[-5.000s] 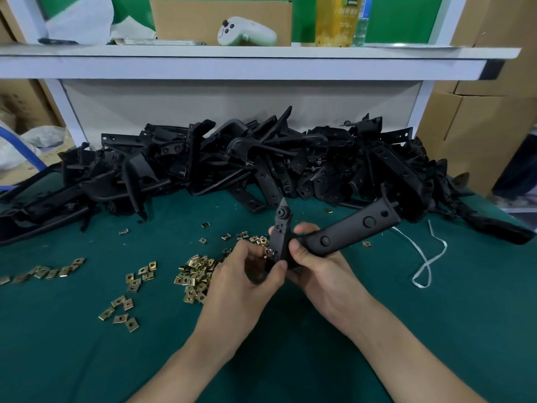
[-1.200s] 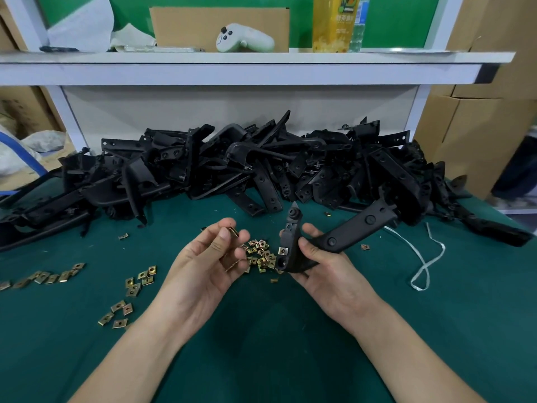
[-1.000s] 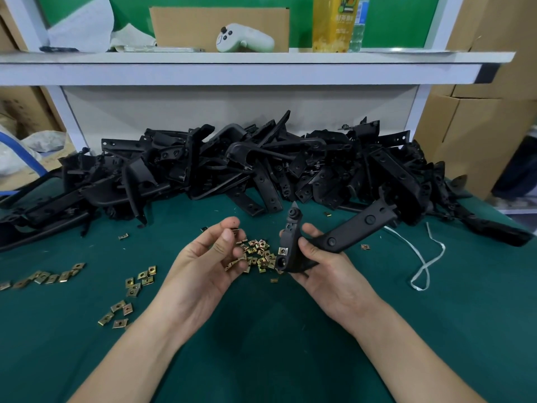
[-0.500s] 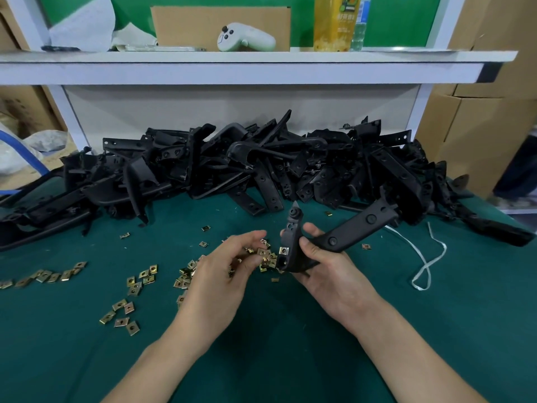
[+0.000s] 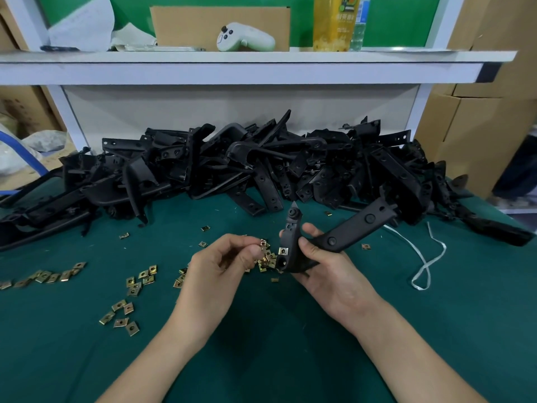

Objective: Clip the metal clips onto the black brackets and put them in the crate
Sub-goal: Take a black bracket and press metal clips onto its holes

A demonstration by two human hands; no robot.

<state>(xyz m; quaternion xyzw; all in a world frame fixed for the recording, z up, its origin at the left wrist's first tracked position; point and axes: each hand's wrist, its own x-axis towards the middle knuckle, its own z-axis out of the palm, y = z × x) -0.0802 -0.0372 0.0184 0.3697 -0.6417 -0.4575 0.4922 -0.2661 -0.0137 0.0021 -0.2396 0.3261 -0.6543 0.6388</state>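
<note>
The right hand [image 5: 328, 276], gripping the black bracket [image 5: 348, 228], should hold it steady while the left hand [image 5: 222, 264], pinching a metal clip [image 5: 263, 243], slides it squarely onto the edge.

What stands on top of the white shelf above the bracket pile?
A cardboard panel, a white controller, a yellow bottle, a clear bottle and white paper. Whatever is behind the cardboard is covered; the bottles' tops are out of frame.

Black bracket [image 5: 343, 231], brassy clips [image 5: 133, 289], green table [image 5: 290, 359]
</note>
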